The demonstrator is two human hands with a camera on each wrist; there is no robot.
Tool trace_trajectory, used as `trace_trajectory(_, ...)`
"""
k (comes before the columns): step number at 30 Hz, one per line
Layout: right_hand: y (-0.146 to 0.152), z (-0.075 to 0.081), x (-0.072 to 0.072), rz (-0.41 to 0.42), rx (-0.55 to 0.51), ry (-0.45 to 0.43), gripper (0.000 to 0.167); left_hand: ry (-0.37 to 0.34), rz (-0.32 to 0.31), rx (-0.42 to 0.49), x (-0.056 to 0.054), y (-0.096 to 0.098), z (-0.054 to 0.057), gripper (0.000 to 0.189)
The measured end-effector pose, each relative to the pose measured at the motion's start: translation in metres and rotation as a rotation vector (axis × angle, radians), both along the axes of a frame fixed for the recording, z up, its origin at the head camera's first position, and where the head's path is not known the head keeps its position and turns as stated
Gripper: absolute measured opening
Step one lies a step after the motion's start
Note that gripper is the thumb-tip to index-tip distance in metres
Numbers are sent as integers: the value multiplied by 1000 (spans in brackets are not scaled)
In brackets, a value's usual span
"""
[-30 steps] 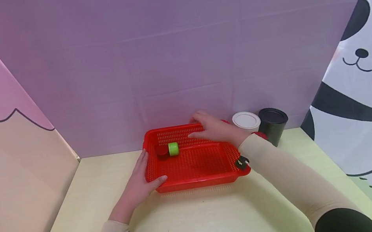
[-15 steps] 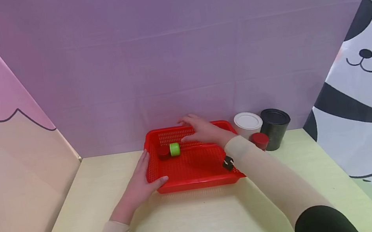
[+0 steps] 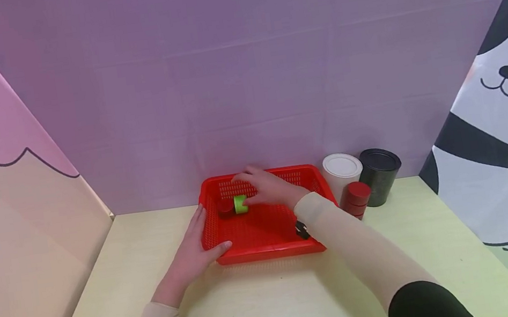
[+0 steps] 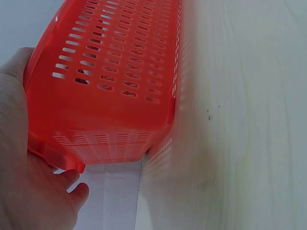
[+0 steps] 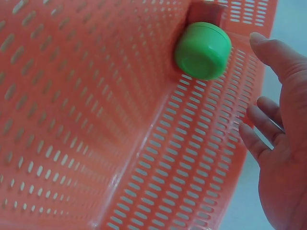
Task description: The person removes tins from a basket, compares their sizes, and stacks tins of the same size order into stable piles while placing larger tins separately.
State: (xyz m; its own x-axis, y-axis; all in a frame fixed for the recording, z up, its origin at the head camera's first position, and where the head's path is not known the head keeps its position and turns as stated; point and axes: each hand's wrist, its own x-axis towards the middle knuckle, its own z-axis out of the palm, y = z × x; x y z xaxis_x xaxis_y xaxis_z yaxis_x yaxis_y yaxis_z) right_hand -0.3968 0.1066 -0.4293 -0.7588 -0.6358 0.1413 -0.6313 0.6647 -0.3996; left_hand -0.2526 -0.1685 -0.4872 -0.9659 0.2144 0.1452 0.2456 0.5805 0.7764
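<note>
A red plastic basket [image 3: 269, 252] stands against the purple backdrop. My left hand [image 3: 193, 256] holds its left end, thumb over the front corner and fingers along the left rim. In the left wrist view, the left hand [image 4: 36, 187] lies around the basket rim. Inside the basket lie a small green cylindrical container [image 3: 241, 204] and a dark red round piece [image 3: 226, 208] beside it. Over the back part of the basket, my right hand [image 3: 270, 188] has its fingers spread close to the green container. The right wrist view shows a gap between that hand and the green container [image 5: 203, 51].
Right of the basket stand a white-lidded can [image 3: 342, 166], a black can [image 3: 381, 173] and a dark red lidded container [image 3: 356, 198]. The purple backdrop [image 3: 247, 73] rises directly behind. Pale tabletop [image 3: 264, 303] extends in front.
My right hand has moved left over the basket, nearer the green container. The dark red container at the right has come into fuller view. My left hand keeps its place on the basket.
</note>
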Motion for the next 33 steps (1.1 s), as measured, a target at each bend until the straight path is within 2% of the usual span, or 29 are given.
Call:
trace_trajectory(7, -4, -10, 0, -29, 41, -39, 76, 4, -3, 12, -1, 1, 0, 123)
trace_trajectory(11, -5, -12, -1, -36, 30, -75, 74, 5, 2, 7, -1, 2, 0, 123)
trace_trajectory(20, -10, -16, 0, 21, 78, -147, 72, 6, 4, 0, -1, 2, -2, 122)
trace_trajectory(33, -15, -23, -4, 15, 80, -144, 69, 0, 10, 6, 0, 2, -1, 122)
